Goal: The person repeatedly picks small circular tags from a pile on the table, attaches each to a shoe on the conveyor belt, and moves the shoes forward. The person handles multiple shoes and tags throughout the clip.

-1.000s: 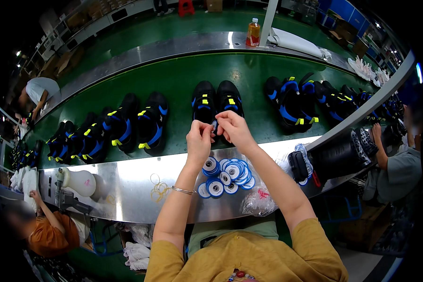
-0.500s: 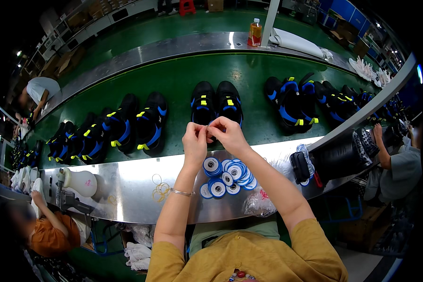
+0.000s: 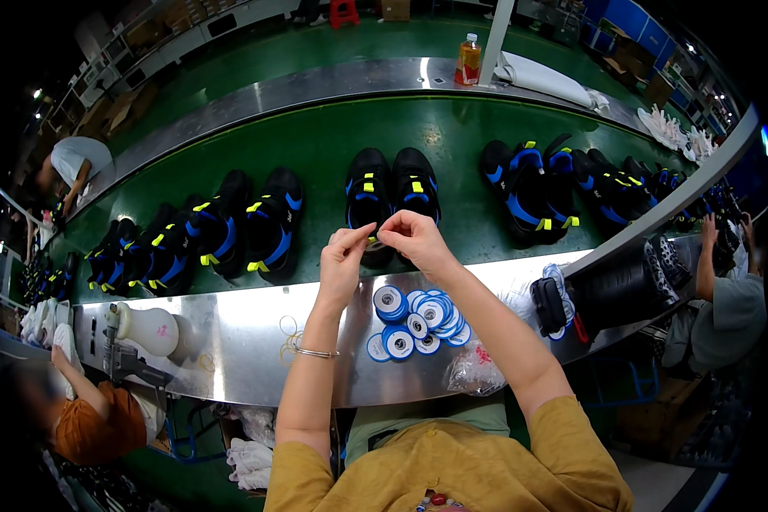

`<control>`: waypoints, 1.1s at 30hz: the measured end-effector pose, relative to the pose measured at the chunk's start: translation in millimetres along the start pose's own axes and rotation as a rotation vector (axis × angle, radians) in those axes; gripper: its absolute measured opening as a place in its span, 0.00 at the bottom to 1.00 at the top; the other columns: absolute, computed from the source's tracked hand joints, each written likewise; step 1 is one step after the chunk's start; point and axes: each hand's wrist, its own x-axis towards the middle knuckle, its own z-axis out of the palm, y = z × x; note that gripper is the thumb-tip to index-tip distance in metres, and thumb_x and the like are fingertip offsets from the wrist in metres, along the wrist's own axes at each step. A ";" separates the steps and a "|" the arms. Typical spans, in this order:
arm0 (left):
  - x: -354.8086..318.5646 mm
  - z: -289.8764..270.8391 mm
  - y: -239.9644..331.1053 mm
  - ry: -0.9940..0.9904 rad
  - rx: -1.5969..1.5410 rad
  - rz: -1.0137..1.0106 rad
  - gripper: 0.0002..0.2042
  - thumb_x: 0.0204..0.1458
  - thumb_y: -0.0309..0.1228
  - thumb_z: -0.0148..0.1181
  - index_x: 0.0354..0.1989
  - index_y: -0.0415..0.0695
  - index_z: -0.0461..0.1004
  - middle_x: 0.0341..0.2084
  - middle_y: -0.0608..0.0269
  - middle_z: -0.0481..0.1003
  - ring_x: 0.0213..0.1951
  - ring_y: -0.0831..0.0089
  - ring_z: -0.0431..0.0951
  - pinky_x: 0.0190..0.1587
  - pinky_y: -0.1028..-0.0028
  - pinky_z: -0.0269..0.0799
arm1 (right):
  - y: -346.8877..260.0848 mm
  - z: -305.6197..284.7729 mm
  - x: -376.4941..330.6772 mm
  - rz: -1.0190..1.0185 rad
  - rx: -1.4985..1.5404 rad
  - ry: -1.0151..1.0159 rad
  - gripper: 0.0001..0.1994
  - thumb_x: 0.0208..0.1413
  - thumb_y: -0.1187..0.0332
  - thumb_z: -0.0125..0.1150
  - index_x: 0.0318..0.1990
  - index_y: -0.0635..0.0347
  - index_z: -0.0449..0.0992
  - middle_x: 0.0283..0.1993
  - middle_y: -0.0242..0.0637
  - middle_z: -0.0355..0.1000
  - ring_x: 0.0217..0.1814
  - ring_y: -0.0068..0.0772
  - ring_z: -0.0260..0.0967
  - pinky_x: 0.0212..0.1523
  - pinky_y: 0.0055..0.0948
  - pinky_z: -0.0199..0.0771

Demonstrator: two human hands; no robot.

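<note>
My left hand (image 3: 341,263) and my right hand (image 3: 420,244) are raised over the near edge of the green belt, their fingertips almost meeting. Each pinches thumb to finger; whatever may be between the tips is too small to make out. Just beyond them stands a pair of black and blue shoes (image 3: 413,171) with yellow tabs, toes pointing away, heels partly hidden by my fingers. On the metal ledge (image 3: 243,341) below my hands lies a heap of round white tags (image 3: 398,344) with blue rims. Thin yellowish rubber bands (image 3: 288,325) lie left of that heap.
More matching shoes (image 3: 277,222) line the belt (image 3: 324,128) on both sides. A clear plastic bag (image 3: 476,374), a black case (image 3: 548,305) and a white plastic bottle (image 3: 151,331) sit on the ledge. Co-workers sit at left (image 3: 102,422) and right (image 3: 734,316). A slanting post (image 3: 666,200) crosses at right.
My hands have drawn slightly apart, the left one shifting a little left and its fingers now extending toward the right. The shoes in front remain in place.
</note>
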 end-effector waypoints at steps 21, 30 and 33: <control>0.8 3.3 11.9 -0.032 -0.017 0.014 0.21 0.49 0.15 0.56 0.54 0.42 0.72 0.29 0.68 0.71 0.36 0.80 0.69 0.44 0.79 0.66 | -5.2 -5.2 6.2 0.080 -0.041 -0.071 0.04 0.48 0.75 0.63 0.28 0.63 0.73 0.27 0.29 0.71 0.30 0.17 0.66 0.32 0.19 0.67; 3.2 4.8 0.1 -0.047 -0.110 -0.029 0.22 0.50 0.15 0.55 0.55 0.40 0.70 0.29 0.70 0.71 0.35 0.82 0.69 0.41 0.81 0.67 | 1.4 -6.9 8.8 0.072 -0.040 -0.128 0.04 0.47 0.75 0.64 0.28 0.62 0.74 0.27 0.29 0.71 0.30 0.17 0.66 0.33 0.19 0.67; 3.2 10.2 0.7 -0.018 -0.143 -0.050 0.22 0.50 0.15 0.55 0.56 0.39 0.70 0.29 0.70 0.71 0.34 0.82 0.69 0.41 0.81 0.67 | -3.4 -9.5 8.1 0.061 -0.025 -0.105 0.04 0.47 0.75 0.64 0.30 0.63 0.75 0.27 0.29 0.72 0.30 0.17 0.66 0.33 0.19 0.67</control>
